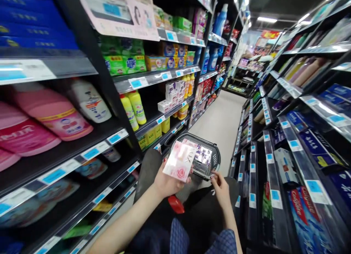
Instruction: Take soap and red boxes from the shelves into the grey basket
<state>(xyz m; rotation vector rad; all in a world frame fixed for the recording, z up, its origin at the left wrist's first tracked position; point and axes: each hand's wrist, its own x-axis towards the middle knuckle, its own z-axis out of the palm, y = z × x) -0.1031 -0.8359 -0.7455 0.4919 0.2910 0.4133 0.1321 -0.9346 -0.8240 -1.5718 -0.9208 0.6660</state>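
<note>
My left hand (171,182) is shut on a pink-and-white soap box (179,162) with a rose print, tilted up before me. Another pink carton edge shows just behind it; whether my hand holds that too is unclear. Beyond the box sits a dark shopping basket (216,151) with slotted walls, and packs with purple-and-white printing (203,155) lie inside. My right hand (221,190) is by the basket's near right rim, fingers loosely bent with a gap at the thumb. Nothing shows in it. A small red object (176,204) is below my left hand.
Shelves of detergent bottles (60,115), boxed soaps (172,94) and yellow bottles (134,109) rise close on my left. On my right are racks with toothpaste boxes (307,217). Between them the pale aisle floor (225,111) runs ahead. My knees flank the basket.
</note>
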